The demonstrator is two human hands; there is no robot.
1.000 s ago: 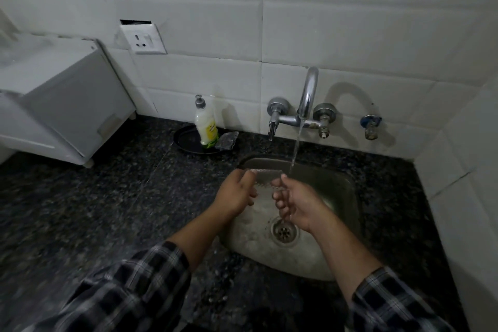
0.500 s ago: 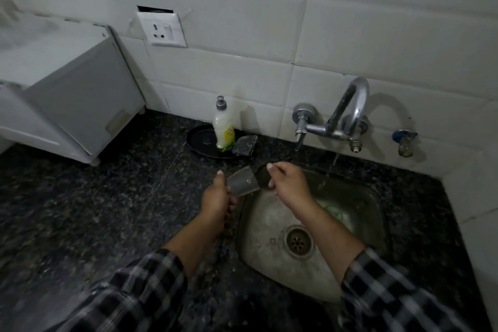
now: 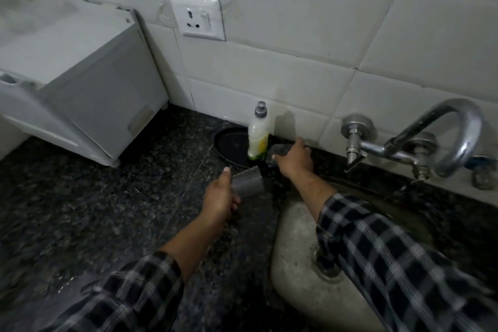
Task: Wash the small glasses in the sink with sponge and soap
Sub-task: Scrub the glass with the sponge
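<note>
1. Left hand (image 3: 219,201) grips the small clear glass (image 3: 248,182) above the dark speckled counter (image 3: 107,210), beside the steel sink (image 3: 293,264).
2. Right hand (image 3: 292,160) seems to pinch the grey sponge (image 3: 281,149) by the white soap bottle (image 3: 258,137).
3. Soaping, scrubbing, rinsing all remain.

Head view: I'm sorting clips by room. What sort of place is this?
Probably a home kitchen: a steel sink set in a dark stone counter, a tap on the tiled wall above it, and a dish soap bottle nearby. The left hand holds a glass; the right hand grips a sponge.
</note>
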